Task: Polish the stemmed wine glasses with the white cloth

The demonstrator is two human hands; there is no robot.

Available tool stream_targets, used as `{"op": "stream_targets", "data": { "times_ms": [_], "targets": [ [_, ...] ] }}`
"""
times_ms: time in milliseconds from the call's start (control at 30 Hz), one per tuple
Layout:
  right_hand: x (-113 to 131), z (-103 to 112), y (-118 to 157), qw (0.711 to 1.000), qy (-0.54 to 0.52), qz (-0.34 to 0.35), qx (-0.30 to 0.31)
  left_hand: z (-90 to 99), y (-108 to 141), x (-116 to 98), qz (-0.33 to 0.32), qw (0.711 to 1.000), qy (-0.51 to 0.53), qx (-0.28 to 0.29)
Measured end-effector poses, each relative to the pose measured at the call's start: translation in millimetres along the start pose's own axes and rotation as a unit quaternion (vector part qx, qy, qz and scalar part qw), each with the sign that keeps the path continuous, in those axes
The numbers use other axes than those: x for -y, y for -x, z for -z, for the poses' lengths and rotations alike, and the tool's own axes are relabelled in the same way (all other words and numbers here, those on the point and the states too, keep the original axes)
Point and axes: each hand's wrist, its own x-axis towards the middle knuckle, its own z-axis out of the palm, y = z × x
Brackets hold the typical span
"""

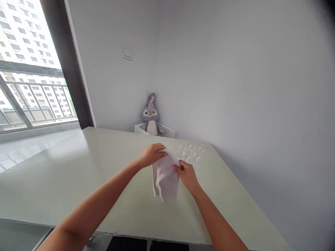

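A folded white cloth (167, 177) hangs between my two hands over the middle of the table, its lower end blurred. At its upper left edge, my left hand (154, 154) is closed on the fabric, thumb in front. My right hand (186, 171) pinches the cloth's right side a little lower down. Just behind and to the right of the cloth, several clear drinking glasses (191, 152) stand close together on the table. Whether the cloth's lower end touches the tabletop I cannot tell.
The pale table (110, 195) fills the foreground. Beyond its far edge, a grey plush rabbit (151, 118) sits in a white perforated basket (167, 131) in the wall corner. A wall switch (127, 52) is above, and a dark-framed window (34, 69) is at left.
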Motion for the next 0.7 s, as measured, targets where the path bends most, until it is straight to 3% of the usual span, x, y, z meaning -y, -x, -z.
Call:
{"op": "stream_targets", "data": {
  "times_ms": [67, 200, 267, 333, 400, 567, 633, 700],
  "targets": [
    [3, 2, -13, 0.996, 0.046, 0.064, -0.033, 18.1, -1, -11, -0.029, 0.999, -0.043, -0.003],
    [3, 14, -12, 0.983, 0.122, 0.131, 0.047, 47.5, 20, -25, -0.018, 0.981, -0.081, 0.173],
    [-7, 21, -1, 0.982, 0.141, 0.113, 0.062, 43.8, 33, -18, 0.003, 0.977, -0.067, 0.202],
    [-23, 26, 11, 0.987, 0.141, 0.067, 0.045, 21.9, 44, 1, 0.031, 0.987, -0.070, 0.143],
    [-41, 30, 22, 0.991, 0.130, 0.023, 0.031, -15.0, 50, 24, 0.063, 0.989, -0.097, 0.092],
    [-80, 30, 44, 0.993, 0.106, -0.034, 0.031, -115.8, 48, 75, 0.093, 0.969, -0.202, 0.108],
    [-93, 28, 51, 0.994, 0.102, -0.041, 0.027, -140.4, 42, 93, 0.092, 0.959, -0.242, 0.114],
    [-102, 25, 56, 0.994, 0.102, -0.041, 0.016, -152.5, 34, 111, 0.064, 0.953, -0.274, 0.110]
  ]
}}
